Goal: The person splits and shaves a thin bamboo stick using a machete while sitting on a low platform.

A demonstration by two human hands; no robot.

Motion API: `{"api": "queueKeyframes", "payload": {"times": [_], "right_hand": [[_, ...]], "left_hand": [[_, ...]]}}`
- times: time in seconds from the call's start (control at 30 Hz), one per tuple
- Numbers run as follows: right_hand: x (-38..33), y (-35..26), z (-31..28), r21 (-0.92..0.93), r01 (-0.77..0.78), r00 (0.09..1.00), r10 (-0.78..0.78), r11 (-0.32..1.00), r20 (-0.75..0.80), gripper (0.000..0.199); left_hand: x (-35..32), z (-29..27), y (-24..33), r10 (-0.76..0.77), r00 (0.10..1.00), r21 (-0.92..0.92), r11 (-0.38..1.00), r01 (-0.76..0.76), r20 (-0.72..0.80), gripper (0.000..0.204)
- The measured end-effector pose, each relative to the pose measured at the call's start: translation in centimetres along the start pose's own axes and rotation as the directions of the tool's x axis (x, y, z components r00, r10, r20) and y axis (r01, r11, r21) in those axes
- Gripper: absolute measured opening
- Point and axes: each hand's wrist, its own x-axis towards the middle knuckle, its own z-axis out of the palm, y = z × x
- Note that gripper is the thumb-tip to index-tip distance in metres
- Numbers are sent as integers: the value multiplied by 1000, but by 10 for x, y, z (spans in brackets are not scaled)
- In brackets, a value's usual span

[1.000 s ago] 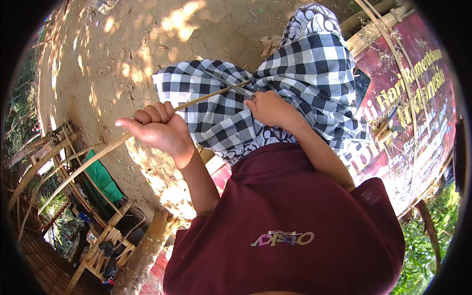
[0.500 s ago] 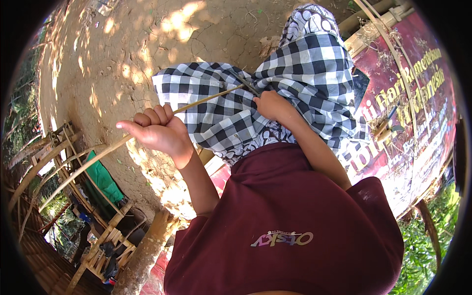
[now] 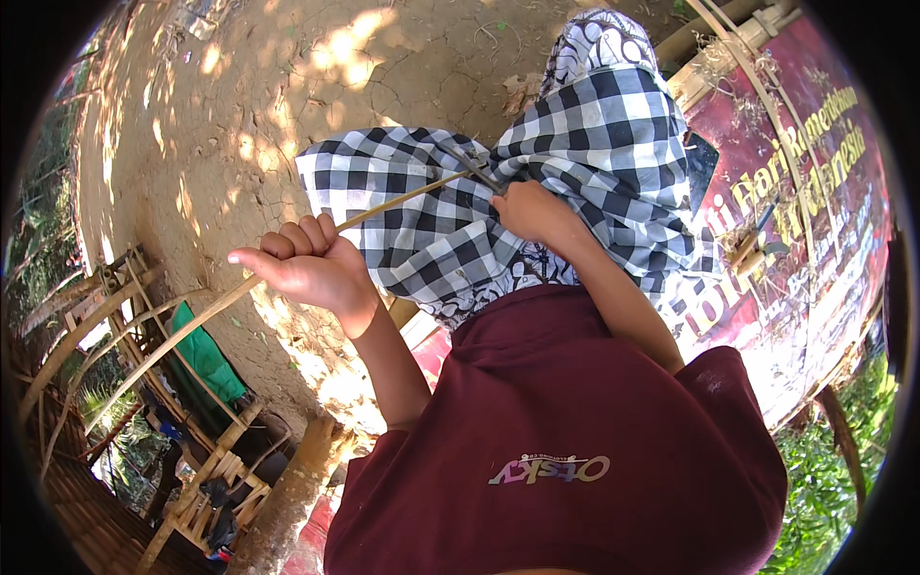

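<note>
My left hand [image 3: 311,266] is closed round a long, thin bamboo strip [image 3: 402,198], thumb stretched out along it. The strip slants from beyond the lower left of that hand up to my lap, where its tip meets a dark, narrow knife blade [image 3: 464,161]. Over the checked black-and-white cloth [image 3: 402,235] on my legs, my right hand [image 3: 533,209] is closed on the knife's handle, which the fingers hide. Blade and strip cross just left of the right hand.
Cracked earth [image 3: 240,96] with sun patches lies ahead and left. On the right a red printed banner [image 3: 767,220] carries a dark phone-like slab [image 3: 702,168] and thin bamboo strips [image 3: 757,91]. A bamboo frame [image 3: 144,335] with a green cloth [image 3: 206,356] stands at left.
The strip's tip has shifted slightly left and down against the blade, and its far end sits a little lower. Both hands stay nearly in place, still gripping.
</note>
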Motion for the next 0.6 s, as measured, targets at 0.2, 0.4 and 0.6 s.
{"api": "queueKeyframes", "payload": {"times": [0.2,0.4,0.6], "right_hand": [[-49,-36,-18,219,218,976,-211,951,-55,43],[-25,2,5,212,91,990,-66,973,-123,43],[-53,-27,-10,305,206,978,-182,930,-105,41]], "left_hand": [[5,-4,-3,-72,984,-55,995,82,162,60],[3,1,-1,-84,989,-58,994,92,124,60],[5,-15,-4,-104,950,-140,978,151,295,60]]}}
